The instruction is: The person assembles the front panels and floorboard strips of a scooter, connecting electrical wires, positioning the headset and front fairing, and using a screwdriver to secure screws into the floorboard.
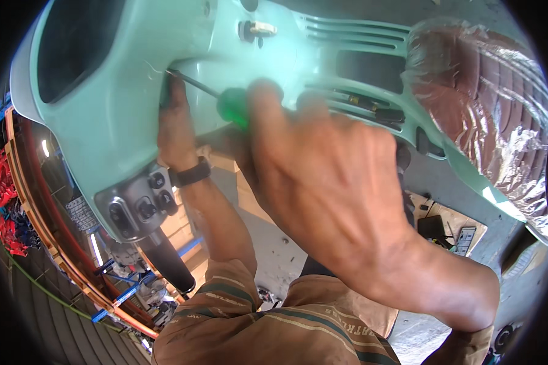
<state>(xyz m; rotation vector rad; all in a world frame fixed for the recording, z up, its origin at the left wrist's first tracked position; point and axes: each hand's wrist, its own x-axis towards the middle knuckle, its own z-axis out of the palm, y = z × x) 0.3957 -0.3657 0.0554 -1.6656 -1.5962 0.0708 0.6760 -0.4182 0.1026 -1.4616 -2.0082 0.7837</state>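
Right hand (335, 182): centre of frame, large and slightly blurred, fingers closed around the green handle of a screwdriver (232, 104); grip tight on the tool.
Screwdriver: translucent green plastic handle, thin dark steel shaft running up-left; its tip meets the scooter body panel (134, 121) at upper centre-left.
Left hand (175, 125): left of centre, pressed flat against the underside edge of the panel just beside the shaft tip; fingers partly hidden, so whether it grasps anything cannot be told. A black wristband (190, 173) sits at the wrist.
Body panel: smooth, glossy mint-green plastic, curved, with ribbed vent slots at upper right.
Switch cluster (141, 204): grey housing with black buttons, lower left, above a black rubber handlebar grip (167, 263).
Seat (487, 103): brown, quilted, wrapped in crinkled clear film, right of frame.
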